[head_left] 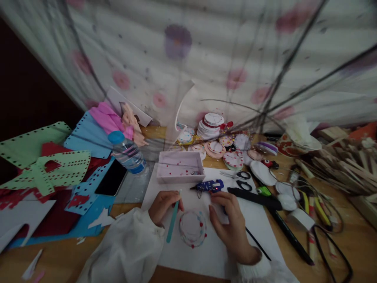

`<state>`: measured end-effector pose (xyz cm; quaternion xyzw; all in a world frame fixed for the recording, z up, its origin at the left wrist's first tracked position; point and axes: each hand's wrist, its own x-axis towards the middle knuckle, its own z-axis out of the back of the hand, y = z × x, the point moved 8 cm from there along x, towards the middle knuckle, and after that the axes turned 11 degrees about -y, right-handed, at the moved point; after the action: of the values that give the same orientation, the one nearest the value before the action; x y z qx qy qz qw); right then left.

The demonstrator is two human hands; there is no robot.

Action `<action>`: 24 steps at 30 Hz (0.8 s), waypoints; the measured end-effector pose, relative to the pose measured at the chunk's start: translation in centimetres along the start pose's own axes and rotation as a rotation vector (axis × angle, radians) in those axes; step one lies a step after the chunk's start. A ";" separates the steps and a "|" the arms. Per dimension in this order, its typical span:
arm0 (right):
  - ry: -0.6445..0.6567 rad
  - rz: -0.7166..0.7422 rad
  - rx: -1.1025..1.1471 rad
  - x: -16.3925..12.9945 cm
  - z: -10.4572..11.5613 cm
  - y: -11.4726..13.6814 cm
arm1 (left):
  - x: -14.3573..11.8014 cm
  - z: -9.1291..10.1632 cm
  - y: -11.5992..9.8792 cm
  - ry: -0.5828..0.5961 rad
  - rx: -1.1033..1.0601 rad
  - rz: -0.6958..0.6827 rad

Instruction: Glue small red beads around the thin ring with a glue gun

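Head view: left hand (pixel 163 206) grips teal stick (pixel 173 220); tray (pixel 180 167), glue gun (pixel 208 185) beyond.

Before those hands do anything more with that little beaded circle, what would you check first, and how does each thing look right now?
1. Left hand grips the teal stick: ok.
2. Right hand free, resting beside the decorated disc: ok.
3. Disc lies flat on the white sheet: ok.
4. Blue glue gun within reach, above the disc: ok; whether hot: cannot tell.
5. Bead tray upright, beads inside: ok.
6. Scissors shut, clear of the hands: ok.
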<state>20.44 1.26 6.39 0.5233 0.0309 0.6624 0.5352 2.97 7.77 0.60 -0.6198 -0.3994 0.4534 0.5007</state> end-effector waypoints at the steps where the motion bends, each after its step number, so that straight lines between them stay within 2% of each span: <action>1: 0.061 0.038 0.042 0.3 -0.4 1.1 | 0.0 0.1 0.1 -0.026 -0.049 0.030; 5: 0.315 0.255 0.068 1.4 -3.1 6.0 | 0.1 0.5 0.5 -0.098 -0.179 0.095; 8: 0.425 0.456 -0.095 1.9 -5.6 8.5 | 0.2 0.9 0.8 -0.135 -0.223 0.087; 12: 0.481 0.649 -0.246 1.6 -7.9 9.6 | 0.2 1.6 1.2 -0.195 -0.134 0.067; 16: 0.454 0.710 -0.232 1.0 -8.1 9.6 | 0.1 1.7 0.7 -0.203 -0.020 0.007; 20: 0.314 0.661 -0.161 1.1 -6.6 8.4 | -0.1 1.3 0.4 -0.190 0.009 -0.012; 22: 0.181 0.516 -0.061 1.8 -5.0 6.8 | -0.2 0.7 0.1 -0.147 0.060 -0.022; 24: -0.006 0.276 0.045 2.6 -2.7 4.1 | -0.3 0.1 -0.4 -0.093 0.116 -0.045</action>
<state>15.99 2.83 9.37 0.5364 -0.0281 0.7274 0.4271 2.75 7.55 1.03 -0.5590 -0.4090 0.4927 0.5268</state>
